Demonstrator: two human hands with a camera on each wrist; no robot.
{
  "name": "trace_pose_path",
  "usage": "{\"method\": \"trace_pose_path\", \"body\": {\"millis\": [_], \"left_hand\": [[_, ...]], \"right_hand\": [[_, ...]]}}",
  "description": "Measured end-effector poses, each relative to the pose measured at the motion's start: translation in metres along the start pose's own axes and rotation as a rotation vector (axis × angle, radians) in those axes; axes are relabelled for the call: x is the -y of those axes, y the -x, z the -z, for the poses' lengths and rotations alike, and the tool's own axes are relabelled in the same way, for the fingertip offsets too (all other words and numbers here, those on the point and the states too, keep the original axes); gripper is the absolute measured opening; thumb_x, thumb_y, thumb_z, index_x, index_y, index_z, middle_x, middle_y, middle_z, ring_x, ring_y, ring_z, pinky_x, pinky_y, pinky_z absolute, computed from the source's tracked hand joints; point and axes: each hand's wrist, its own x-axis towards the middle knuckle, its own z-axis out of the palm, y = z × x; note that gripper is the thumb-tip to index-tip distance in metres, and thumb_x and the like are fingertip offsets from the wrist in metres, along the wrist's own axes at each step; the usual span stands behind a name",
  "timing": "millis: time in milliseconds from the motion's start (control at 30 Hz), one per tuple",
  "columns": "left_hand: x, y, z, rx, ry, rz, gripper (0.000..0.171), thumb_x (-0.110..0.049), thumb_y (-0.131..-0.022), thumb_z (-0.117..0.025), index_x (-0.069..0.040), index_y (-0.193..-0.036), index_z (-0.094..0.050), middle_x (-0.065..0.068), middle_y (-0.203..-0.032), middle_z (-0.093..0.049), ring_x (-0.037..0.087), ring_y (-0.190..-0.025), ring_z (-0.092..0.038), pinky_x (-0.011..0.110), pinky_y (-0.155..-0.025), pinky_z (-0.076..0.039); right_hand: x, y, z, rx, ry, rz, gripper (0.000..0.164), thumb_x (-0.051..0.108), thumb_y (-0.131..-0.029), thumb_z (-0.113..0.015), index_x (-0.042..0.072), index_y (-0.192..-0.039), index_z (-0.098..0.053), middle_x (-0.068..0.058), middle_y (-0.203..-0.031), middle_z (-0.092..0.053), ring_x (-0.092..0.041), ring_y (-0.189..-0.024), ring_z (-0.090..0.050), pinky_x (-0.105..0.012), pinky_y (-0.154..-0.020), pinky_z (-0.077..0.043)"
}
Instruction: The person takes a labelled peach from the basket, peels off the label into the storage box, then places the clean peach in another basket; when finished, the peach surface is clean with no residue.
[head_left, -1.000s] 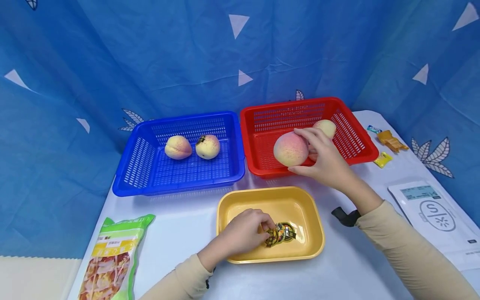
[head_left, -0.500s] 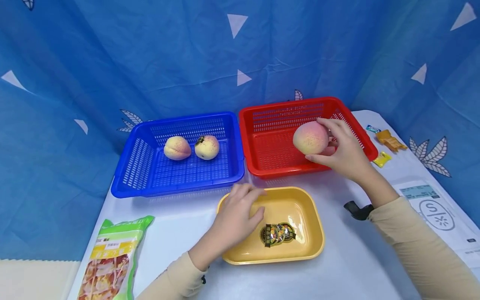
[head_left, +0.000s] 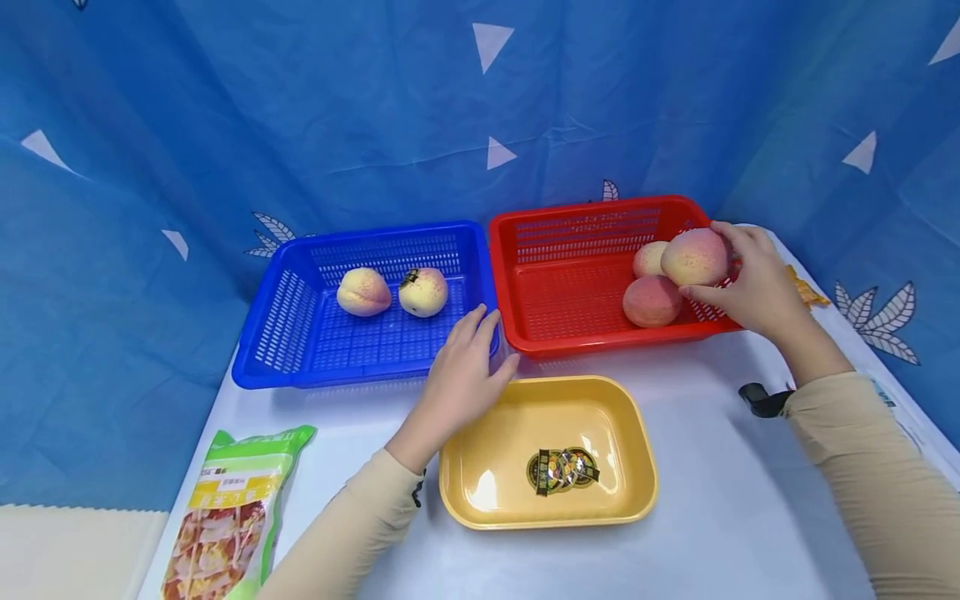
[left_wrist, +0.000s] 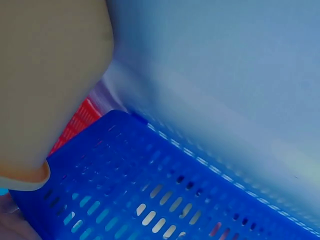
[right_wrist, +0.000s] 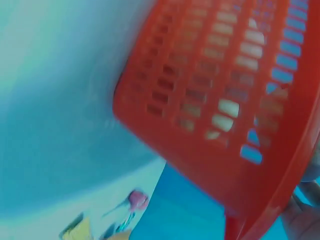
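Observation:
My right hand [head_left: 757, 279] grips a pink and yellow peach [head_left: 696, 257] over the right side of the red basket [head_left: 558, 340]. Below and beside it in that basket lie a redder peach [head_left: 651, 302] and a pale one [head_left: 648, 259]. In the right wrist view, fingertips [right_wrist: 302, 220] show past the basket rim. My left hand [head_left: 463, 371], its fingers extended and holding nothing visible, reaches over the back left edge of the yellow tray [head_left: 645, 492] to the front right corner of the blue basket [head_left: 360, 373]. Round dark labels [head_left: 561, 471] lie in the tray.
Two peaches sit in the blue basket: a plain one [head_left: 363, 292] and one with a dark label [head_left: 423, 292]. A green and yellow food packet [head_left: 225, 508] lies at the left. An orange wrapper [head_left: 808, 288] is right of the red basket, before the blue curtain [head_left: 375, 108].
My left hand has left the labels in the yellow tray and moved up toward the blue basket. My right hand has carried its peach rightward, uncovering the redder peach.

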Motion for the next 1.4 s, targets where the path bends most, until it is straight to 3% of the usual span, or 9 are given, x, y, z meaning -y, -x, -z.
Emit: {"method": "trace_pose_path", "body": {"millis": [300, 467, 700, 867, 1200, 1400], "left_hand": [[-0.006, -0.01, -0.005, 0.035, -0.041, -0.009, 0.067, -0.045, -0.098, -0.056, -0.009, -0.152, -0.04, 0.013, -0.163, -0.027, 0.03, -0.152, -0.026, 0.055, -0.117, -0.035], [-0.006, -0.012, -0.007, 0.024, -0.074, -0.017, 0.066, -0.047, -0.099, -0.055, -0.009, -0.151, -0.042, 0.013, -0.163, -0.028, 0.03, -0.152, -0.025, 0.058, -0.113, -0.038], [-0.004, -0.012, -0.006, 0.016, -0.066, -0.007, 0.066, -0.049, -0.098, -0.056, -0.01, -0.15, -0.044, 0.011, -0.162, -0.031, 0.027, -0.152, -0.026, 0.053, -0.116, -0.037], [-0.003, -0.012, -0.006, 0.023, -0.062, -0.016, 0.066, -0.049, -0.097, -0.056, -0.01, -0.15, -0.044, 0.01, -0.162, -0.032, 0.028, -0.152, -0.027, 0.052, -0.117, -0.036], [-0.004, -0.014, -0.008, 0.027, -0.07, -0.026, 0.067, -0.05, -0.097, -0.056, -0.011, -0.15, -0.044, 0.01, -0.162, -0.033, 0.027, -0.152, -0.027, 0.053, -0.115, -0.038], [-0.004, -0.013, -0.007, 0.019, -0.075, -0.021, 0.068, -0.05, -0.097, -0.057, -0.011, -0.15, -0.044, 0.01, -0.161, -0.033, 0.027, -0.152, -0.027, 0.052, -0.115, -0.038]], "right_hand": [[-0.017, -0.005, 0.016, 0.064, 0.047, 0.013, 0.099, 0.008, -0.078, -0.083, 0.01, -0.158, -0.024, -0.031, -0.15, -0.028, -0.052, -0.125, -0.039, -0.073, -0.087, -0.045], [-0.008, -0.011, 0.003, 0.053, -0.012, 0.04, 0.097, 0.015, -0.079, -0.084, 0.012, -0.157, -0.027, -0.028, -0.15, -0.031, -0.05, -0.126, -0.042, -0.071, -0.091, -0.046], [0.021, -0.024, -0.021, 0.047, -0.099, 0.079, 0.095, 0.022, -0.079, -0.085, 0.015, -0.156, -0.029, -0.022, -0.15, -0.035, -0.044, -0.132, -0.045, -0.065, -0.098, -0.047], [0.039, -0.04, -0.039, 0.11, -0.111, 0.063, 0.096, 0.026, -0.078, -0.085, 0.017, -0.156, -0.029, -0.019, -0.148, -0.036, -0.041, -0.132, -0.045, -0.062, -0.098, -0.049], [0.041, -0.067, -0.066, 0.275, 0.082, 0.014, 0.1, 0.035, -0.077, -0.085, 0.01, -0.156, -0.029, -0.024, -0.147, -0.039, -0.044, -0.132, -0.038, -0.067, -0.105, -0.04], [0.042, -0.072, -0.073, 0.339, 0.126, 0.003, 0.1, 0.033, -0.078, -0.084, 0.011, -0.157, -0.027, -0.024, -0.151, -0.036, -0.045, -0.135, -0.035, -0.069, -0.109, -0.034]]}}
